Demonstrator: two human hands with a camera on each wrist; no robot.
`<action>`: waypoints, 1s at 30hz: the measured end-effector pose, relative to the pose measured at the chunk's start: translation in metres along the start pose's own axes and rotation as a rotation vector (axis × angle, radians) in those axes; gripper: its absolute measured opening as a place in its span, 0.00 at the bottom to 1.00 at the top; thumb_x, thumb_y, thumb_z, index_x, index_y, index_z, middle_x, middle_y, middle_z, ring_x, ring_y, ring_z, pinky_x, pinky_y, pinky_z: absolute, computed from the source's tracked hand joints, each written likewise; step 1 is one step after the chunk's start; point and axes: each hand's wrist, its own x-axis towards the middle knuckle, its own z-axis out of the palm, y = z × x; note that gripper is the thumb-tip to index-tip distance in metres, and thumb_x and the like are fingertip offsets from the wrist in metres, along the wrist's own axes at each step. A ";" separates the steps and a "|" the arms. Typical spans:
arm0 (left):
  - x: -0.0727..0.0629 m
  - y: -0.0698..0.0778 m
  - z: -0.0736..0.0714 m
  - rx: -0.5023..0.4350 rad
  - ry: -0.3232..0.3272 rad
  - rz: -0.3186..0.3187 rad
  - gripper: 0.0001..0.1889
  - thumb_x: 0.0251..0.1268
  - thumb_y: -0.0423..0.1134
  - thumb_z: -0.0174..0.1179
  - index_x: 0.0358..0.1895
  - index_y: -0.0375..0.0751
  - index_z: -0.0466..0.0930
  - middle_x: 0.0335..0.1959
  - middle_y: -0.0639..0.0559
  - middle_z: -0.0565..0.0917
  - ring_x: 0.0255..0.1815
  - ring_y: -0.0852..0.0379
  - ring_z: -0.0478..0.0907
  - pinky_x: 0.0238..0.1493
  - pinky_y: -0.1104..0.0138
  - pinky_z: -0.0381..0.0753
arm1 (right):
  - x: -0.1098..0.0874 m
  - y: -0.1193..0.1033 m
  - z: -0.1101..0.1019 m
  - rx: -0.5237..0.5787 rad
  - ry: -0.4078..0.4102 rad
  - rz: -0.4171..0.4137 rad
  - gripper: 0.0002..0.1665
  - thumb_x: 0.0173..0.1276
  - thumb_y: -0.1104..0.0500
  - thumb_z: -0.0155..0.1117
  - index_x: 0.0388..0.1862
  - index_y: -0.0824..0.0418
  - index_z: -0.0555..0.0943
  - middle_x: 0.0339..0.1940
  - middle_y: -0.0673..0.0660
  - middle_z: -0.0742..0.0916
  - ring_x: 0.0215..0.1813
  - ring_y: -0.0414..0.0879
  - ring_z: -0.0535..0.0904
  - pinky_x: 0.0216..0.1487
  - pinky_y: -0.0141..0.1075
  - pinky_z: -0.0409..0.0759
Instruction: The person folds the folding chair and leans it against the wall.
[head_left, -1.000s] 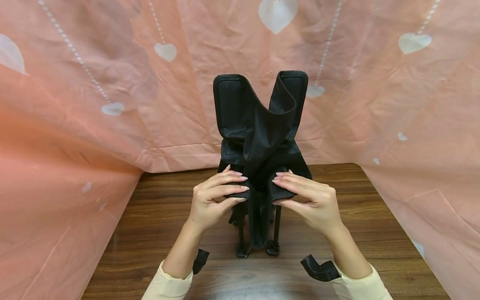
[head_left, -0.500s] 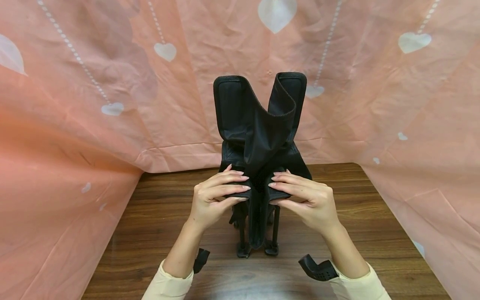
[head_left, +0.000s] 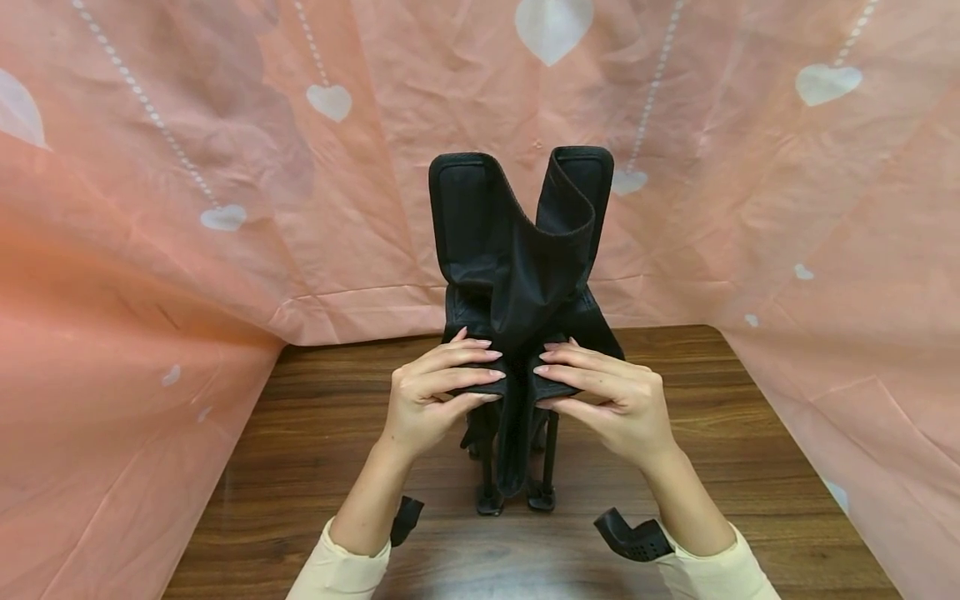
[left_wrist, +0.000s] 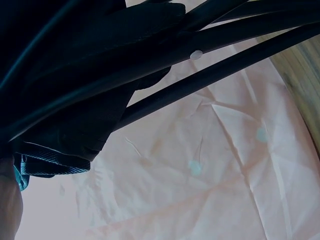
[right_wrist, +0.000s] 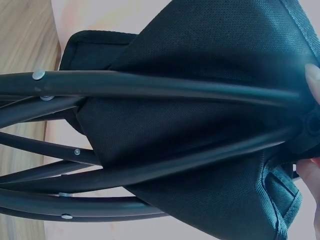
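Observation:
A black folding chair (head_left: 536, 287) with a fabric seat and backrest stands partly folded in front of me. Its seat sags in a deep fold between my hands. My left hand (head_left: 431, 396) grips the near left seat corner, thumb below and fingers on top. Opposite it, my right hand (head_left: 618, 400) holds the near right corner the same way. Two front legs (head_left: 550, 458) stand close together on the table. Dark tubes (left_wrist: 165, 62) cross under the fabric in the left wrist view. The right wrist view shows riveted tubes (right_wrist: 150, 82) running along the seat cloth (right_wrist: 200, 130).
The chair stands on a brown wood-grain table (head_left: 322, 467). A pink cloth (head_left: 390, 208) with white hearts hangs behind it and on both sides. Black wrist mounts (head_left: 637, 537) stick out from my forearms.
My hands have come slightly closer together, the right moving left and the left a little right. The seat fold is narrower and the front legs stand nearer each other.

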 end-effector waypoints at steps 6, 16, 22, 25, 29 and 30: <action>0.001 0.001 0.000 -0.001 -0.002 -0.003 0.08 0.55 0.35 0.69 0.36 0.35 0.88 0.41 0.39 0.88 0.55 0.49 0.82 0.69 0.48 0.71 | 0.001 -0.001 0.002 0.005 0.003 0.001 0.15 0.59 0.53 0.71 0.36 0.65 0.89 0.39 0.62 0.90 0.54 0.41 0.85 0.64 0.35 0.77; 0.001 0.003 -0.001 0.009 0.006 -0.005 0.08 0.55 0.35 0.70 0.35 0.35 0.88 0.40 0.38 0.88 0.55 0.48 0.82 0.68 0.48 0.72 | 0.003 -0.004 0.007 0.005 -0.001 0.011 0.16 0.60 0.53 0.71 0.37 0.65 0.89 0.38 0.62 0.90 0.54 0.42 0.85 0.64 0.36 0.78; 0.002 0.004 -0.002 0.015 -0.001 -0.011 0.08 0.56 0.36 0.69 0.35 0.35 0.88 0.41 0.38 0.88 0.56 0.48 0.82 0.68 0.49 0.72 | 0.003 -0.004 0.007 0.006 -0.002 0.004 0.16 0.60 0.53 0.70 0.38 0.65 0.89 0.38 0.62 0.90 0.54 0.41 0.85 0.64 0.36 0.78; 0.002 0.004 -0.002 0.014 0.001 -0.011 0.08 0.56 0.36 0.69 0.35 0.35 0.88 0.41 0.38 0.88 0.56 0.48 0.82 0.68 0.49 0.72 | 0.003 -0.005 0.007 0.017 -0.008 0.001 0.16 0.61 0.54 0.70 0.38 0.66 0.88 0.38 0.62 0.90 0.54 0.41 0.85 0.64 0.36 0.78; 0.002 0.005 -0.001 0.011 0.003 -0.013 0.08 0.56 0.36 0.69 0.35 0.35 0.88 0.41 0.38 0.88 0.56 0.48 0.82 0.68 0.49 0.72 | 0.004 -0.005 0.007 0.015 -0.013 0.003 0.16 0.61 0.53 0.70 0.39 0.65 0.88 0.39 0.62 0.90 0.54 0.40 0.84 0.64 0.36 0.78; 0.002 0.005 -0.001 0.013 0.002 -0.012 0.08 0.56 0.37 0.69 0.35 0.35 0.88 0.41 0.38 0.88 0.55 0.48 0.82 0.68 0.49 0.72 | 0.004 -0.005 0.007 0.013 -0.013 0.004 0.16 0.61 0.53 0.70 0.39 0.65 0.88 0.39 0.62 0.90 0.54 0.40 0.84 0.64 0.36 0.78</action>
